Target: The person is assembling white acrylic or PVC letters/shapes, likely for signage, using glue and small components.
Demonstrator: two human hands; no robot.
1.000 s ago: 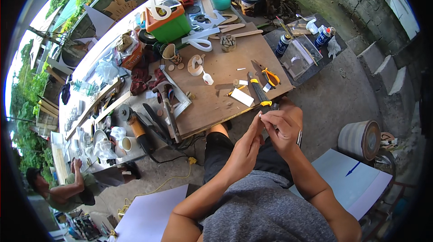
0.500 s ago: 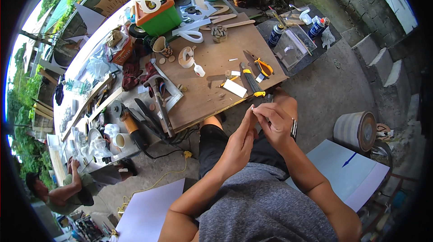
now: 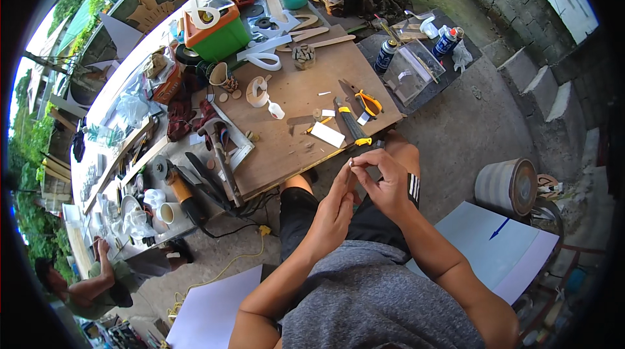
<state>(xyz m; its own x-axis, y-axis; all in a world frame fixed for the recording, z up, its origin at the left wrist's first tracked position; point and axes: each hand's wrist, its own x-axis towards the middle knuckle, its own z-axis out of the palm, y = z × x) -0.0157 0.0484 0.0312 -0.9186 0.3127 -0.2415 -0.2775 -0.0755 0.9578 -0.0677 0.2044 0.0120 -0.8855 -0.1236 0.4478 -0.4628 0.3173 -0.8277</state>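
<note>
In front of my lap, both hands meet at their fingertips over a tiny white piece (image 3: 351, 162). My right hand (image 3: 385, 183) is closed in a pinch on it, index finger and thumb bent. My left hand (image 3: 333, 209) is closed too, its fingers pressed together and pointing up to the same spot; what lies between them is hidden. Just beyond, on the brown board (image 3: 280, 147), are a white rectangular piece (image 3: 327, 134), a black-and-yellow utility knife (image 3: 353, 122), orange-handled pliers (image 3: 366, 99) and a small white bottle (image 3: 276, 111).
An angle grinder (image 3: 182, 189) and a hammer (image 3: 224, 163) lie at the table's left. A green box (image 3: 218, 36) stands at the back, spray cans (image 3: 385, 56) on a side table. A white panel (image 3: 495, 245) is at right. Another person (image 3: 97, 280) works at far left.
The view has shifted a little, so the table sits slightly lower left. My hands stay together at the fingertips, with the white piece showing more clearly.
</note>
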